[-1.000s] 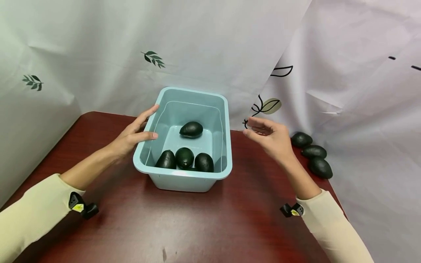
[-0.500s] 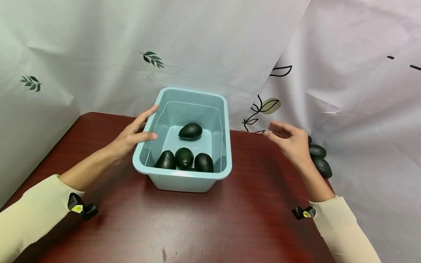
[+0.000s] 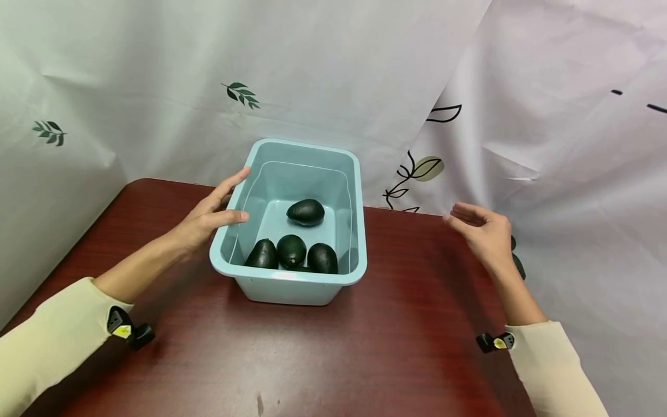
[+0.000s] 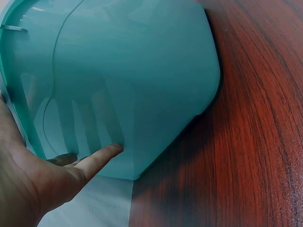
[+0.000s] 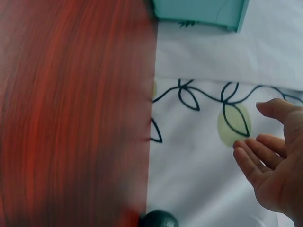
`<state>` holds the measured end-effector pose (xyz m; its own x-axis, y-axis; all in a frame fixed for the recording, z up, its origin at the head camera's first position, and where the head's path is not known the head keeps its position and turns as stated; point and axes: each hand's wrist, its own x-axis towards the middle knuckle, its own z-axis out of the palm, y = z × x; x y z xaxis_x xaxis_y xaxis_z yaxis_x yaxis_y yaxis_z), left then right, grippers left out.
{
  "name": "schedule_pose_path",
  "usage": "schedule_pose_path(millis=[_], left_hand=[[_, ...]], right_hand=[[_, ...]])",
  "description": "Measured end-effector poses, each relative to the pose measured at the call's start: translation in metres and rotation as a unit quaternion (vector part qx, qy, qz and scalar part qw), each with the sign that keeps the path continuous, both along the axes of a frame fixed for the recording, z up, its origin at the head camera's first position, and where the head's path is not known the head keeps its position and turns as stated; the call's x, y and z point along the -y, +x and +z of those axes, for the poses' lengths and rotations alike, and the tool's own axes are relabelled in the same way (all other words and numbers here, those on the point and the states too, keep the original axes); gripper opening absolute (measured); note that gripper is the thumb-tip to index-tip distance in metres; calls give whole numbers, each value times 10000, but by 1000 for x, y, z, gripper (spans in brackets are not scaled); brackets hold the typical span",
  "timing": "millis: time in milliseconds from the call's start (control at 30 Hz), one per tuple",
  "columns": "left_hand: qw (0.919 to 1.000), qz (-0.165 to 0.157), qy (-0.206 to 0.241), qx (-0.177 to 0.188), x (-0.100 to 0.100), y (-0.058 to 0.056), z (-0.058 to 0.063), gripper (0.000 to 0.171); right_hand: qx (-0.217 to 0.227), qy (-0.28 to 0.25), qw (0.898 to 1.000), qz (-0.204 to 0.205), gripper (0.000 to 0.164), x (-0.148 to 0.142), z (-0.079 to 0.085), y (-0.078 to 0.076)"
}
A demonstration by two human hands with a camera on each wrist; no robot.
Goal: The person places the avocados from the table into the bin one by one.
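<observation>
A light blue plastic bin (image 3: 294, 289) holds several dark green avocados, with one avocado (image 3: 305, 212) lying apart on its floor and others (image 3: 292, 251) bunched at the near end. My left hand (image 3: 205, 217) holds the bin's left side, thumb over the rim. In the left wrist view, fingers (image 4: 102, 158) rest against the bin's outer wall. Nothing is in my right hand (image 3: 484, 234), which hovers over the table's right side with fingers loosely bent. Behind it, mostly hidden, are more avocados (image 3: 519, 266); the right wrist view shows one avocado (image 5: 160, 219) at its bottom edge.
The reddish-brown wooden table (image 3: 312, 359) ends at the back against a white curtain (image 3: 333, 69) with leaf prints. A second printed curtain (image 3: 573, 202) hangs along the right edge, close beside the avocados there.
My right hand has moved right, away from the bin, and now covers most of the avocados at the right. The lone avocado in the bin has rolled slightly nearer. My left hand stays put.
</observation>
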<state>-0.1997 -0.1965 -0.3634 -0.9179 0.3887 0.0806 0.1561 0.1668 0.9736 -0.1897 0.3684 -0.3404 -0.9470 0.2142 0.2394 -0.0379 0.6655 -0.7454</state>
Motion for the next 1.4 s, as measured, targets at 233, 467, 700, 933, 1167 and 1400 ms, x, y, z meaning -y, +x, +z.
schedule_pose_path(millis=[233,467,700,933,1167,1400], left_hand=[[10000,-10,-23,-70,1,1,1,92],[9999,-31,-53,-135,2,1,0,92],[9999,-13,-76,-149,1,1,0,92],[9999,0,-64,-103,0,1,1,92],[10000,-8,-29,-36,-2,2,1,92],[10000,-11,-4,-32,-2,1,1,92]], right_hand=[[155,155,9997,-78,58,-19,-3,4],[361,648,9970,-204,60,-38,-7,8],[374,1114,9926,-301,59,-51,-10,10],[476,1399,9883,-389,61,-63,-14,12],[597,1579,9854,-227,60,-78,-21,14],[781,1772,9808,-245,59,-90,-26,16]])
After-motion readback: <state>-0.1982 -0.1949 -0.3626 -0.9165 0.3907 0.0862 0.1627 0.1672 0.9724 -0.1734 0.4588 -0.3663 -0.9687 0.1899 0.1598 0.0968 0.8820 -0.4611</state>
